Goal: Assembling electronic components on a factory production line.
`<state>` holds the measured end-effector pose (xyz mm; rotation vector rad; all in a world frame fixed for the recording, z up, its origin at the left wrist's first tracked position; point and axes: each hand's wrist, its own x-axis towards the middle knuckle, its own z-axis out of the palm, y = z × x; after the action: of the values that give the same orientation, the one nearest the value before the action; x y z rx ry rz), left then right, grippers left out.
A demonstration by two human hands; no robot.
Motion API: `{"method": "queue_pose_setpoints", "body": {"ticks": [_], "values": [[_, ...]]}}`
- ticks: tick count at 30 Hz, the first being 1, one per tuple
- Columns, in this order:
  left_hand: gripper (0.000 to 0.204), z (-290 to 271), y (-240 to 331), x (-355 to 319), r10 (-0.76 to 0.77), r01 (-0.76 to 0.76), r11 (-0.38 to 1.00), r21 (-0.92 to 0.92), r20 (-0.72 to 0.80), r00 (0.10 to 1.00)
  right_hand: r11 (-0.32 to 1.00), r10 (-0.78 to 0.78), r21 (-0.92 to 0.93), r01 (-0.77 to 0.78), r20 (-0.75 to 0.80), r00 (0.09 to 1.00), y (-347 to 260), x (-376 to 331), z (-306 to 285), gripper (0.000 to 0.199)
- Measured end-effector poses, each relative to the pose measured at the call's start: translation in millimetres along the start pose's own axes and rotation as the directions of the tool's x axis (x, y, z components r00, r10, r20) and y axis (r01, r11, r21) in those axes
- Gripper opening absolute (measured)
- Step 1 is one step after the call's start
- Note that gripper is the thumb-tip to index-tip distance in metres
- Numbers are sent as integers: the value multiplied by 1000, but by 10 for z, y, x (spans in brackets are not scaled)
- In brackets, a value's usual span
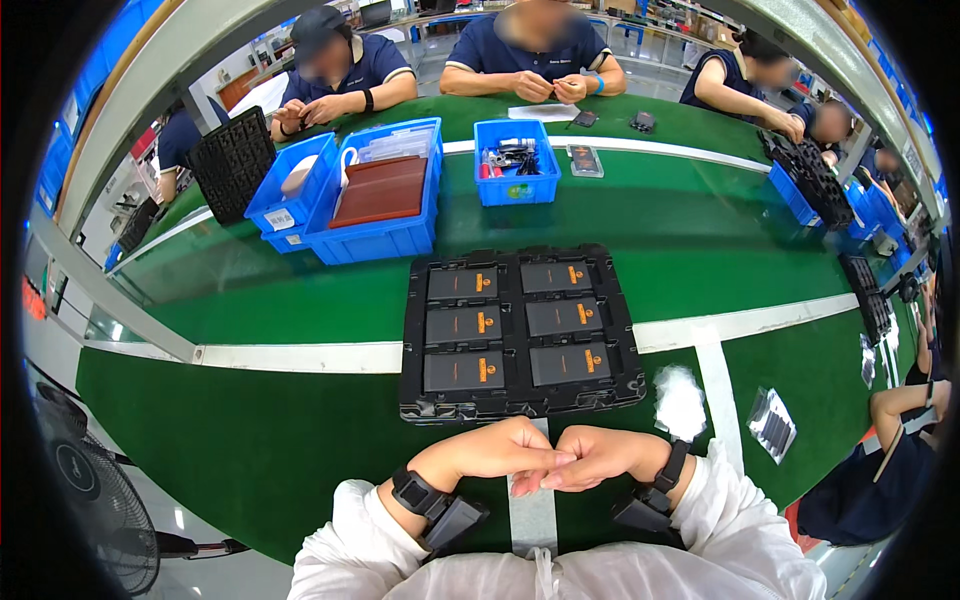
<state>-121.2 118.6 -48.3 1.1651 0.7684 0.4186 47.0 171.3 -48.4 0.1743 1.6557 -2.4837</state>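
Observation:
My left hand (pixel 497 448) and my right hand (pixel 603 454) meet just in front of the black tray, fingers curled and touching each other. Both are closed; whatever may be between the fingers is hidden. The black plastic tray (pixel 513 395) lies beyond them, partly on the white strip. In its two columns sit several flat dark boxes with orange labels, such as the near-left box (pixel 455 372) and the near-right box (pixel 562 366). A heap of clear plastic film (pixel 680 402) is to the right of my right hand. Dark straps with black modules circle both wrists.
Blue bins (pixel 385 238) stand far left, one carrying a brown-red folder (pixel 378 193). Another blue bin (pixel 516 190) holds small items. At right lies a clear bag with dark strips (pixel 772 425). Co-workers sit across the green table (pixel 690 220). A black fan (pixel 95 480) stands left.

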Motion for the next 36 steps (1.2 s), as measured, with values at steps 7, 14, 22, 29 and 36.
{"method": "queue_pose_setpoints", "body": {"ticks": [7, 14, 22, 29, 36], "values": [[47, 1, -25, 3, -5, 6, 1000, 19, -19, 1000, 995, 91, -33, -91, -7, 996, 42, -6, -37, 41], [41, 5, 48, 2, -9, 9, 1000, -2, -36, 999, 999, 42, 4, -42, 6, 999, 36, -9, -45, 33], [40, 19, 8, 1, -5, 3, 1000, -29, -42, 999, 997, 74, -10, -74, -42, 996, 71, -2, -34, 39], [40, 18, 50, -5, -25, 24, 999, -44, -35, 999, 998, 24, -60, -27, -40, 999, 11, -1, -18, 43], [39, 26, 9, 3, -7, 5, 999, -48, -36, 999, 999, 42, 4, -42, -37, 998, 25, -5, -10, 41]]}}
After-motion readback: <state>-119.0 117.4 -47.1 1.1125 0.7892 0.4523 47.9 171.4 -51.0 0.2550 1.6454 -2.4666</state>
